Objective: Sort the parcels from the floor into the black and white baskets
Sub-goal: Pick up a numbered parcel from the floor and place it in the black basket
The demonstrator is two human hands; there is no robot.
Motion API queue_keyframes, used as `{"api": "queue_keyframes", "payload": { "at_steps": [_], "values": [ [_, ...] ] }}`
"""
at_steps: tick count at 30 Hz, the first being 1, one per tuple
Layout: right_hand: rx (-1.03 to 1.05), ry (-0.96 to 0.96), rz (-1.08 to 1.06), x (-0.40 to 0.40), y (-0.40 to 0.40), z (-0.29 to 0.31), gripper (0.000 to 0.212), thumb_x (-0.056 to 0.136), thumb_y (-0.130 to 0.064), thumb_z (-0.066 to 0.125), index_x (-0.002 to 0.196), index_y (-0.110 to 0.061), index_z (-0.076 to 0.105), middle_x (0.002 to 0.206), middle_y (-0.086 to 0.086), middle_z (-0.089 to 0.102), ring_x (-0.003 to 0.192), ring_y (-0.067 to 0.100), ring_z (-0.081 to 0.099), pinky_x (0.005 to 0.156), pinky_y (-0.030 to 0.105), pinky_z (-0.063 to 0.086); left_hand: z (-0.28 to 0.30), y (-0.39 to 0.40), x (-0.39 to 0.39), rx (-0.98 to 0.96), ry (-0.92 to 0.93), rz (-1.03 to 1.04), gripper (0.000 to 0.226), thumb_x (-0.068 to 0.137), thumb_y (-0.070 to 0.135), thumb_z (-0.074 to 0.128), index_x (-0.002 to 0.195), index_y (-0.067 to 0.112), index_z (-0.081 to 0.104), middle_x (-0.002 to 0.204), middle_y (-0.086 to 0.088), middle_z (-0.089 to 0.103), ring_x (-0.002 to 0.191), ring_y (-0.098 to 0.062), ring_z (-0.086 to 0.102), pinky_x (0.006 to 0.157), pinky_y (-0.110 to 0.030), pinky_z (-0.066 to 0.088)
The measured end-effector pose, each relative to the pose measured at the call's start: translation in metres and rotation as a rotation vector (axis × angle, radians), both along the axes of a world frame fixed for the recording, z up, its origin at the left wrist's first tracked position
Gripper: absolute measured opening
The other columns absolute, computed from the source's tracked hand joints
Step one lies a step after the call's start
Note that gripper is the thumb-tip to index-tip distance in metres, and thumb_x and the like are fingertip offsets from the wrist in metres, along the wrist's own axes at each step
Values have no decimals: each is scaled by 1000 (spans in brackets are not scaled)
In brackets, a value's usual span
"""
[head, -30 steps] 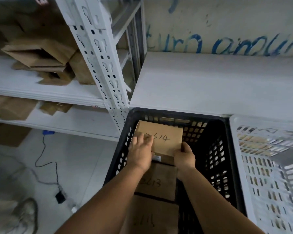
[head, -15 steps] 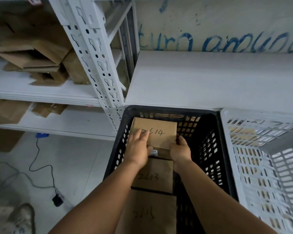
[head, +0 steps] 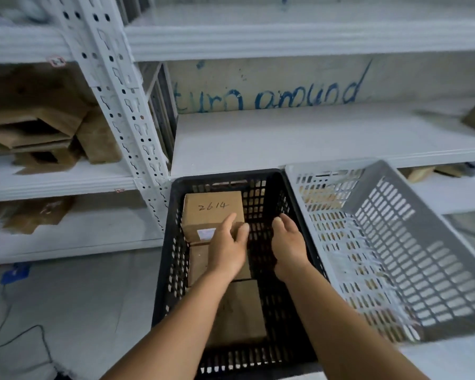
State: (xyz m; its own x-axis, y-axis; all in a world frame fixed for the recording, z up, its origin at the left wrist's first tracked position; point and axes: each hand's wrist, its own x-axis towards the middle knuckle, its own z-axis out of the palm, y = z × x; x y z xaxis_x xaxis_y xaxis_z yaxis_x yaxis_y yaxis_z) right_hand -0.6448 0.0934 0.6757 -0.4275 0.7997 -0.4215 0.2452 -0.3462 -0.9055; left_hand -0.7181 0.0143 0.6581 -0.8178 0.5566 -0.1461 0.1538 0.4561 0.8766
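The brown cardboard parcel marked 2614 (head: 213, 212), inside the black slotted plastic basket (head: 291, 204), is touched by the relaxed left hand (head: 228, 248); nothing is held by the loosely open right hand (head: 288, 242).

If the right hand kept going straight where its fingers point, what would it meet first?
Probably the far wall of the black basket. The right hand points forward beside the parcel marked 2614, apart from it; depth is hard to judge.

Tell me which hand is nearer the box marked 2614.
Left. The left hand is at the 2614 box, over its near edge; the right hand hovers apart, to its right.
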Motion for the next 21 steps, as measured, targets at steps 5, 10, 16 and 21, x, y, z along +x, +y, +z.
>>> {"api": "queue_keyframes", "payload": {
  "at_steps": [5,10,16,21],
  "values": [
    [56,-21,-89,71,-20,23,41,101,-28,34,140,-22,44,130,-4,51,121,15,49,96,31,41,19,-4,61,96,-30,-85,44,98,30,47,140,17,44,137,-1,53,123,-12,50,94,-19,35],
    [14,-73,-235,139,-32,30,40,103,-31,33,141,-21,44,139,1,45,127,20,44,95,34,41,23,0,126,142,-68,-234,45,98,32,47,140,15,45,136,-3,54,123,-13,51,98,-22,37],
    [1,-70,-475,223,-37,24,36,100,-28,36,127,-12,53,128,6,53,101,18,44,69,28,38,26,12,205,137,-130,-471,45,100,29,44,141,11,42,143,-4,48,130,-15,45,95,-17,33],
    [-35,-21,-649,296,-40,18,25,100,-25,34,109,-16,56,106,4,53,86,18,46,57,23,33,22,21,276,90,-104,-625,43,100,30,42,139,12,45,138,-6,52,125,-17,50,92,-20,37]
  ]
}}
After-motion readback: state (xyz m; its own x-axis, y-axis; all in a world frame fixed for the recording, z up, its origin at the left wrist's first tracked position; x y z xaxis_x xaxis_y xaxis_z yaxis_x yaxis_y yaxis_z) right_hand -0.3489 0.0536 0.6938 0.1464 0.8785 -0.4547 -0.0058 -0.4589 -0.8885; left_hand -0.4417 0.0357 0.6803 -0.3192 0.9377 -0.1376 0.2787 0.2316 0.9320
